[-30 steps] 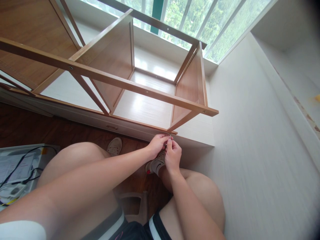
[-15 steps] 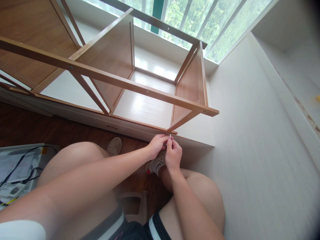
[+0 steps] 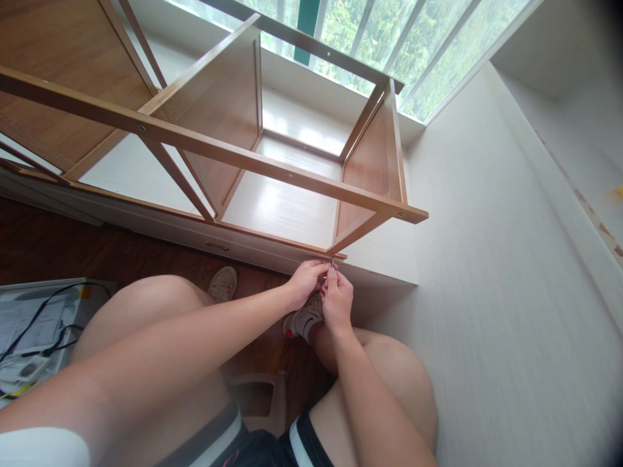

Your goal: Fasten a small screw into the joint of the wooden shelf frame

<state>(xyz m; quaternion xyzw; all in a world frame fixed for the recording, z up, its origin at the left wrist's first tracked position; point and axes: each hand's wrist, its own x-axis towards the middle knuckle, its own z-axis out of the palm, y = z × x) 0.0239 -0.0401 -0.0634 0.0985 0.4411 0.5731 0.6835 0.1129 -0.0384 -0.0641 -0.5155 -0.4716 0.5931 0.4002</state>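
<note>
A wooden shelf frame (image 3: 272, 170) lies on its side on a pale ledge, its panels standing upright. At the near right end of its lower rail (image 3: 282, 242), my two hands meet. My right hand (image 3: 338, 301) is closed, thumb and fingers pinching a thin metal rod that looks like a hex key (image 3: 332, 263). The rod points up at the rail's end; whether its tip sits in a bolt cannot be made out. My left hand (image 3: 305, 284) is beside it, fingertips pinched against the rod's upper part. What they grip is partly hidden.
A pale wall (image 3: 487, 259) rises close on the right. Behind the frame is a barred window (image 3: 370, 32). A plastic stool (image 3: 280, 402) shows between my legs. At left, a white box (image 3: 58, 292) carries papers and cables. Bolt holes (image 3: 401, 214) show in the front rail.
My right hand and fingertips have shifted slightly around the hex key. The front rail of the frame appears moved a little to the right. Both hands stay at the same rail end.
</note>
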